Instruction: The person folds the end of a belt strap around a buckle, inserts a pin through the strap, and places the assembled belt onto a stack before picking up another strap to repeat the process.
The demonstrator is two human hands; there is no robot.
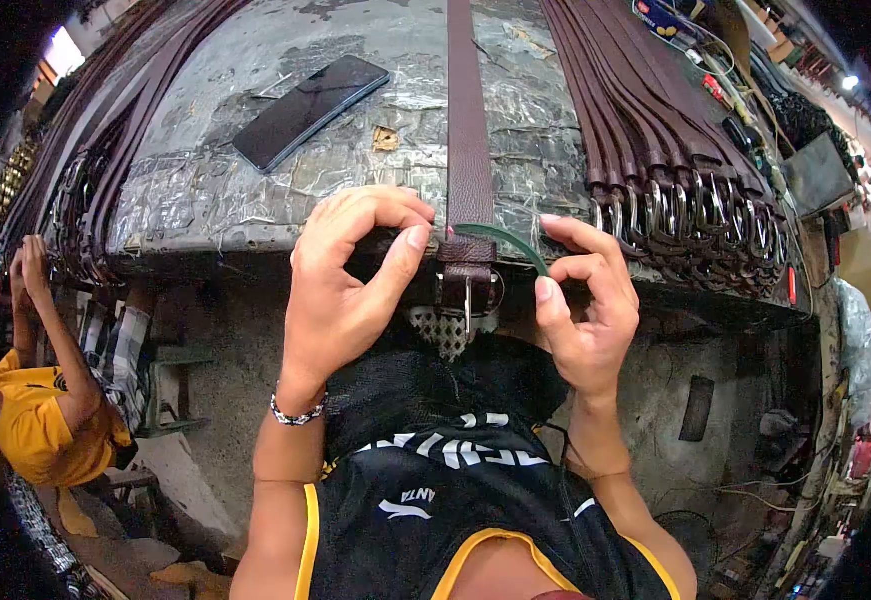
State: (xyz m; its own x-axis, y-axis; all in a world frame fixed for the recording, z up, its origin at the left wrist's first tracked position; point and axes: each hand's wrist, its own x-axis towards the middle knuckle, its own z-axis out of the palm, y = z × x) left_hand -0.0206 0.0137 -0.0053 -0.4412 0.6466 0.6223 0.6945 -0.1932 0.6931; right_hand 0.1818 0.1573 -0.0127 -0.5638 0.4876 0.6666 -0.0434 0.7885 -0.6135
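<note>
A dark brown leather belt (469, 130) lies lengthwise over the worn bench, its metal buckle (470, 290) hanging at the front edge. A thin green strip (511, 237) arches from the belt's keeper loop (468, 250) to my right hand (594, 305), whose thumb and forefinger pinch its end. Just left of the belt is my left hand (351, 275), fingers curved, thumb and forefinger apart, with nothing visible between them. A tiny pink spot shows where the strip meets the belt.
Buckled belts (666, 190) hang in a thick bundle at right, more belts (141, 110) at left. A phone (313, 112) lies on the bench (256, 215). At far left, a person in a yellow shirt (51, 420) works at the bench's edge.
</note>
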